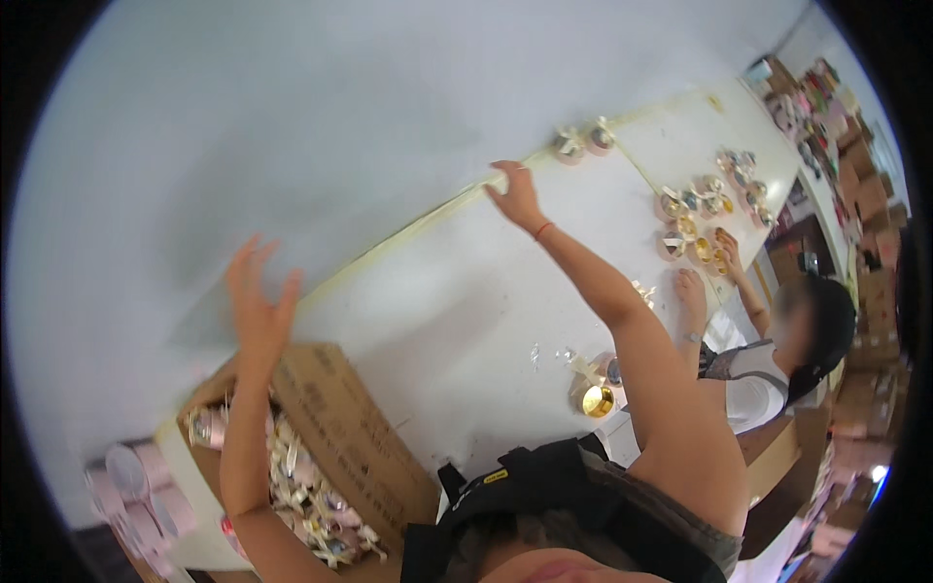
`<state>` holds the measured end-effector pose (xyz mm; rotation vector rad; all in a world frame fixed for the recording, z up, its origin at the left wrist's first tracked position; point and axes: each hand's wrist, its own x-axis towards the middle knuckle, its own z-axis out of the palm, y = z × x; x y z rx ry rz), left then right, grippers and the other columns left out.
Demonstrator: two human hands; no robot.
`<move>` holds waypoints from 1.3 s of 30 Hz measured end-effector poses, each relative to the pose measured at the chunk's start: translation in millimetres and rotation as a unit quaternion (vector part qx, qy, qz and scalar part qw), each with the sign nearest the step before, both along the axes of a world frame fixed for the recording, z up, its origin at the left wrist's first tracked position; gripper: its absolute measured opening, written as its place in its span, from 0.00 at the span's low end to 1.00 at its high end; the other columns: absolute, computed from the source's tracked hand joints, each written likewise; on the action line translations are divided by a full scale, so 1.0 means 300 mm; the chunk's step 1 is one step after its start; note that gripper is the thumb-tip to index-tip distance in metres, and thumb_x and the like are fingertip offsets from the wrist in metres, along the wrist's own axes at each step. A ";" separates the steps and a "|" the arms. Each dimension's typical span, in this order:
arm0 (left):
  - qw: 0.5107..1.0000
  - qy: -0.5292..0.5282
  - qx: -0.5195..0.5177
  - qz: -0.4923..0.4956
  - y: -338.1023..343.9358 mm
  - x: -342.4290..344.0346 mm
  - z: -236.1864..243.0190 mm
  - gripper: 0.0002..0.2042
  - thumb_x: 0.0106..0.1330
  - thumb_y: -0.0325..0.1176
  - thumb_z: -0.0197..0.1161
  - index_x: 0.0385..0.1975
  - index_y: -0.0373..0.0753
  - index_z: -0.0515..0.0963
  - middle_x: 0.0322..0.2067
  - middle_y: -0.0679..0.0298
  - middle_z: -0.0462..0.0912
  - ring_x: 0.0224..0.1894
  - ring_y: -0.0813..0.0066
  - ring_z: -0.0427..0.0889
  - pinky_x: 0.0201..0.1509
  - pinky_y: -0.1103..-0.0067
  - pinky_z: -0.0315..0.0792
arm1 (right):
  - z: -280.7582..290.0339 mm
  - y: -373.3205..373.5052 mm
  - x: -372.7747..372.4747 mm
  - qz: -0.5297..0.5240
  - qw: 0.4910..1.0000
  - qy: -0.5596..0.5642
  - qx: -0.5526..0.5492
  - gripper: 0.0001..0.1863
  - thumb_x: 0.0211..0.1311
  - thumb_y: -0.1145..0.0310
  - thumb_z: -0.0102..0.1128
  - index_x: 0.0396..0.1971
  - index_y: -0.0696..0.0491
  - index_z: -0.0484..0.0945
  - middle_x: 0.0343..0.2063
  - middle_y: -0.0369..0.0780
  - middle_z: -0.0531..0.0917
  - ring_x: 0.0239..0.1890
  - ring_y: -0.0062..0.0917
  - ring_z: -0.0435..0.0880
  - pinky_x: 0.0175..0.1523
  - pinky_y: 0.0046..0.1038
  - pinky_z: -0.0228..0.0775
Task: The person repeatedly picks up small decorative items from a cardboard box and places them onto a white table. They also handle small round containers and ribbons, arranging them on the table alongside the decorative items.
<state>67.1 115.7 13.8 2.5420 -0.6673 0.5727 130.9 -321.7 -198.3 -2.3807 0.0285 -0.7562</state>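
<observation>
My left hand [259, 291] is raised above the far end of a cardboard box [345, 418], fingers spread and slightly blurred, holding nothing. Inside the box are several small pink and metallic pieces with cream ribbons [301, 476]. My right hand [513, 194] is at the table's back edge by the wall, fingers apart and bent, with nothing visible in it. To its right, two round ornaments with bows [586, 141] stand on the white table [457, 291]. Near my right forearm are a gold cup [597, 399] and ribboned pieces beside it.
At the right, a co-worker in a dark cap [816, 330] has both hands among several gold and silver cups [700, 233]. Pink round boxes [136, 486] sit at lower left. Stacked cartons [865, 253] line the far right; a pale wall [292, 117] runs behind the table.
</observation>
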 end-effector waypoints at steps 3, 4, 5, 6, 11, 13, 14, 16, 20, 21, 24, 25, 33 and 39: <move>0.989 0.097 0.038 -0.104 -0.358 0.129 -0.177 0.22 0.59 0.35 0.69 0.53 0.42 0.75 0.63 0.51 0.67 0.65 0.50 0.63 0.68 0.61 0.59 | -0.120 -0.449 0.106 -0.112 0.993 0.028 -0.035 0.32 0.48 0.55 0.74 0.53 0.53 0.75 0.50 0.46 0.80 0.55 0.43 0.74 0.62 0.41 0.64; 0.981 0.128 0.043 -0.137 -0.469 0.167 -0.260 0.23 0.58 0.36 0.70 0.53 0.42 0.74 0.63 0.51 0.67 0.65 0.50 0.63 0.68 0.61 0.60 | -0.153 -0.589 0.139 -0.146 0.987 0.062 -0.035 0.34 0.47 0.53 0.75 0.54 0.53 0.75 0.50 0.47 0.80 0.56 0.45 0.74 0.62 0.42 0.64; 0.973 0.164 0.029 -0.163 -0.578 0.200 -0.345 0.23 0.58 0.36 0.70 0.54 0.42 0.74 0.63 0.51 0.67 0.65 0.49 0.63 0.68 0.61 0.60 | -0.170 -0.712 0.167 -0.172 0.983 0.065 -0.016 0.36 0.46 0.51 0.75 0.55 0.52 0.74 0.51 0.48 0.80 0.58 0.44 0.72 0.63 0.43 0.62; 0.961 0.200 0.014 -0.191 -0.690 0.242 -0.433 0.24 0.58 0.36 0.70 0.55 0.41 0.73 0.63 0.50 0.66 0.65 0.49 0.63 0.68 0.61 0.61 | -0.188 -0.827 0.191 -0.200 0.977 0.068 0.003 0.39 0.45 0.50 0.74 0.57 0.51 0.73 0.52 0.49 0.79 0.61 0.44 0.70 0.65 0.44 0.60; 0.925 0.264 0.053 -0.269 -1.215 0.424 -0.756 0.32 0.56 0.37 0.71 0.61 0.39 0.65 0.65 0.49 0.62 0.65 0.47 0.63 0.67 0.62 0.62 | -0.267 -1.128 0.318 -0.252 0.956 0.151 0.027 0.46 0.43 0.42 0.71 0.63 0.49 0.69 0.58 0.50 0.75 0.67 0.50 0.62 0.69 0.44 0.56; 0.925 0.261 0.052 -0.272 -1.490 0.513 -0.828 0.36 0.54 0.36 0.72 0.62 0.38 0.61 0.63 0.50 0.63 0.63 0.47 0.64 0.65 0.62 0.64 | -0.314 -1.261 0.350 -0.252 0.957 0.144 0.019 0.47 0.45 0.39 0.68 0.64 0.49 0.69 0.60 0.49 0.74 0.68 0.50 0.61 0.70 0.45 0.54; 0.926 0.271 0.047 -0.260 -1.629 0.555 -0.838 0.37 0.53 0.35 0.73 0.62 0.37 0.60 0.61 0.50 0.64 0.63 0.47 0.65 0.64 0.61 0.65 | -0.330 -1.306 0.370 -0.240 0.955 0.172 0.029 0.45 0.46 0.40 0.67 0.64 0.49 0.69 0.61 0.48 0.74 0.68 0.49 0.62 0.70 0.44 0.54; 0.939 0.241 -0.030 -0.242 -1.831 0.628 -0.895 0.37 0.52 0.34 0.73 0.61 0.39 0.60 0.59 0.52 0.65 0.62 0.47 0.65 0.62 0.61 0.67 | -0.383 -1.325 0.425 -0.205 0.950 0.228 0.057 0.43 0.48 0.41 0.65 0.63 0.49 0.70 0.62 0.46 0.74 0.68 0.49 0.63 0.71 0.44 0.53; 0.974 0.170 -0.012 -0.147 -1.884 0.622 -1.018 0.39 0.48 0.36 0.76 0.61 0.42 0.62 0.63 0.53 0.62 0.63 0.50 0.65 0.62 0.61 0.67 | -0.431 -1.054 0.398 -0.112 0.960 0.246 -0.067 0.32 0.49 0.50 0.63 0.59 0.36 0.74 0.68 0.43 0.65 0.68 0.47 0.60 0.65 0.49 0.62; 0.981 0.119 0.009 -0.155 -1.894 0.609 -1.033 0.38 0.48 0.36 0.76 0.60 0.43 0.63 0.63 0.54 0.62 0.63 0.50 0.65 0.61 0.61 0.68 | -0.437 -1.018 0.368 -0.086 0.966 0.232 -0.072 0.31 0.49 0.53 0.64 0.58 0.33 0.75 0.68 0.43 0.63 0.67 0.48 0.60 0.62 0.52 0.65; 0.971 0.166 0.069 -0.157 -1.807 0.525 -1.050 0.37 0.46 0.35 0.76 0.58 0.49 0.64 0.57 0.57 0.63 0.58 0.48 0.67 0.46 0.55 0.77 | -0.482 -0.852 0.150 -0.091 0.974 0.193 -0.070 0.27 0.48 0.60 0.66 0.53 0.35 0.76 0.63 0.44 0.65 0.62 0.52 0.63 0.55 0.54 0.72; 0.965 0.195 0.109 -0.139 -1.731 0.501 -1.047 0.37 0.46 0.35 0.76 0.58 0.49 0.65 0.55 0.57 0.64 0.57 0.49 0.68 0.44 0.56 0.78 | -0.447 -0.751 0.091 -0.078 0.969 0.226 -0.061 0.27 0.47 0.62 0.67 0.53 0.36 0.76 0.62 0.45 0.66 0.61 0.52 0.63 0.54 0.51 0.73; 0.907 0.340 0.234 -0.081 -1.018 0.089 -0.962 0.37 0.44 0.43 0.76 0.56 0.51 0.64 0.52 0.55 0.70 0.54 0.48 0.75 0.49 0.57 0.76 | -0.301 -0.141 -0.334 0.081 0.962 0.259 0.012 0.35 0.41 0.76 0.69 0.55 0.40 0.73 0.58 0.46 0.69 0.60 0.49 0.66 0.54 0.41 0.76; 0.924 0.372 0.079 -0.034 -0.525 -0.107 -0.475 0.32 0.48 0.57 0.73 0.48 0.47 0.69 0.44 0.51 0.77 0.50 0.52 0.79 0.51 0.61 0.73 | -0.307 0.282 -0.568 0.238 0.906 0.348 -0.033 0.36 0.41 0.68 0.72 0.56 0.50 0.71 0.52 0.51 0.75 0.56 0.48 0.71 0.57 0.43 0.71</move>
